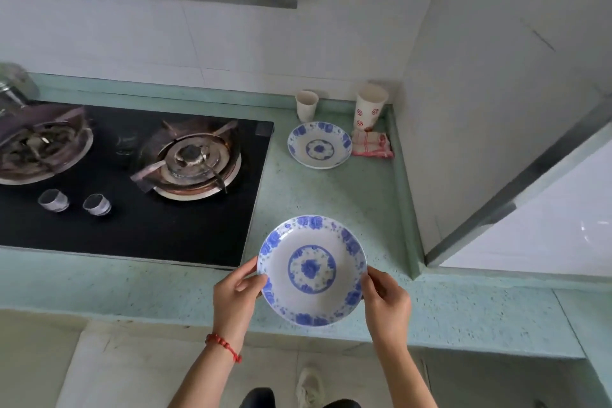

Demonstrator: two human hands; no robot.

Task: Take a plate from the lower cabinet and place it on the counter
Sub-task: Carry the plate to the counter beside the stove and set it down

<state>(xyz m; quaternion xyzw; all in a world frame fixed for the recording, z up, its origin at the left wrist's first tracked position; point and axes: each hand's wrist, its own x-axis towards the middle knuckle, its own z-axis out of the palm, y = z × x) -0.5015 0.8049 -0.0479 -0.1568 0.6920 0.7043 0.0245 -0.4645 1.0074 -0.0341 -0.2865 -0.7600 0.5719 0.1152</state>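
A white plate with a blue flower pattern [312, 270] is level above the front part of the pale green counter [331, 195]. My left hand [235, 296] grips its left rim and my right hand [385, 300] grips its right rim. Whether the plate touches the counter I cannot tell. A second plate of the same pattern [319, 145] lies on the counter further back. The lower cabinet is out of sight below the counter edge.
A black gas hob [132, 225] with two burners fills the counter to the left. Two paper cups [306, 105] [369, 106] and a folded cloth [372, 144] sit in the back corner. A white wall and panel [496, 109] close off the right side.
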